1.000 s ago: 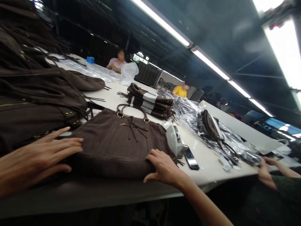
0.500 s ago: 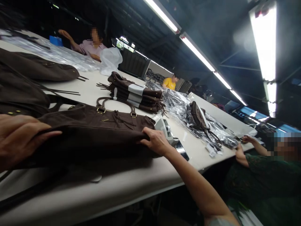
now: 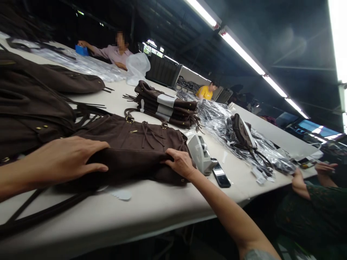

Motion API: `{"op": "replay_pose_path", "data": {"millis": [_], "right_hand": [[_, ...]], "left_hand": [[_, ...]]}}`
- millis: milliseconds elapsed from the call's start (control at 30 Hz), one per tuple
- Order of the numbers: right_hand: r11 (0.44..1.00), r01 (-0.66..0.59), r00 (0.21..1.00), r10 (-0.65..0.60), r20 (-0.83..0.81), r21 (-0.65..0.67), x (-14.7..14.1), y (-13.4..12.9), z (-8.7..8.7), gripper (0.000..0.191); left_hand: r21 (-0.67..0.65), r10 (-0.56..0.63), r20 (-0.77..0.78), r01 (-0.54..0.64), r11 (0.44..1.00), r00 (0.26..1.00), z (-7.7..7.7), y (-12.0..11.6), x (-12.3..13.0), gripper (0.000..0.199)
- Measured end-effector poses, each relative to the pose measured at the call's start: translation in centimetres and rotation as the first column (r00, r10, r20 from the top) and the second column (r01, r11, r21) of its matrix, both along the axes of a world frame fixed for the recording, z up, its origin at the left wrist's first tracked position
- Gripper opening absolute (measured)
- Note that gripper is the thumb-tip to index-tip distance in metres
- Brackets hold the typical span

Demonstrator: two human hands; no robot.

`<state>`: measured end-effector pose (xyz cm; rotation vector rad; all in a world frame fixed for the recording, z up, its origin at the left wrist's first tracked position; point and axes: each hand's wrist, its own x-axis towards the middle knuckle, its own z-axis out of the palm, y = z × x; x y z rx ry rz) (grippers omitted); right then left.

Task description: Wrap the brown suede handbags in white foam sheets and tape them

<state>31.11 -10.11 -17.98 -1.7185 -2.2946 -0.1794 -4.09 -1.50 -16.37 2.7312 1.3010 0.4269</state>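
A dark brown handbag (image 3: 130, 139) lies on the table, its handles pointing away from me and its bottom edge facing me. My left hand (image 3: 65, 159) grips the left part of that near edge, thumb below and fingers above. At the right end, my right hand (image 3: 179, 160) pinches the same edge between thumb and fingers. A long dark strap (image 3: 48, 213) trails over the table below my left wrist. Just in front of the bag is a flat white piece with a toothed edge (image 3: 123, 195).
Beside the bag's right end stand a grey tape dispenser (image 3: 199, 155) and a phone (image 3: 221, 176). Behind are stacked brown bags (image 3: 165, 108) and plastic-wrapped goods (image 3: 217, 119). More brown bags (image 3: 24, 104) crowd the left. A co-worker's hand (image 3: 299, 182) is at the right.
The handbag has lowered and now lies flatter on the table, with both hands still at its near edge. My view has shifted left. A co-worker's hand across the table has reached the blue box.
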Motion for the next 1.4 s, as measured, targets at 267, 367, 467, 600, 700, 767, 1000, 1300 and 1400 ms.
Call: {"op": "replay_pose_path", "data": {"millis": [267,367,467,600,700,767,1000,1300,1400], "right_hand": [[0.98,-0.178,0.94,0.141,-0.31,-0.094,0.7,-2.7,7.0,0.033],[0.967,-0.212,0.926,0.152,-0.346,-0.143,0.7,-1.8,7.9,0.032],[0.987,-0.106,0.97,0.075,-0.233,-0.121,0.0,0.0,6.3,0.027],[0.996,-0.085,0.995,0.085,-0.059,-0.001,-1.2,1.1,3.2,0.025],[0.989,-0.109,0.994,0.107,0.032,0.103,-1.7,0.7,1.7,0.022],[0.976,-0.116,0.992,0.105,0.064,0.182,-1.9,0.1,1.2,0.02],[0.934,-0.2,0.965,0.136,0.224,0.294,-2.6,-1.5,-1.2,0.027],[0.94,-0.212,0.943,0.126,0.307,0.268,-2.9,-4.5,-4.4,0.025],[0.96,-0.091,0.958,0.012,0.286,0.264,-1.6,-5.3,-4.3,0.039]], "left_hand": [[-0.566,0.057,0.105,0.013,0.824,0.993,5.8,-1.0,-0.3,0.065],[-0.643,0.087,0.177,0.049,0.764,0.98,6.0,-0.5,-0.6,0.074],[-0.387,0.105,0.059,-0.074,0.919,0.993,5.1,0.1,0.0,0.058],[-0.07,0.049,-0.133,-0.058,0.996,0.99,3.1,0.3,0.6,0.027],[0.124,-0.049,-0.128,0.065,0.99,0.99,1.7,0.1,0.5,0.023],[0.331,-0.154,-0.134,0.19,0.924,0.979,0.9,-0.1,0.1,0.027],[0.677,-0.195,-0.306,0.357,0.643,0.932,-3.1,-1.8,-1.3,0.039],[0.553,-0.26,-0.293,0.385,0.739,0.92,-7.2,-2.6,-3.3,0.046],[0.5,-0.212,-0.36,0.38,0.778,0.909,-6.1,-2.1,-3.7,0.057]]}}
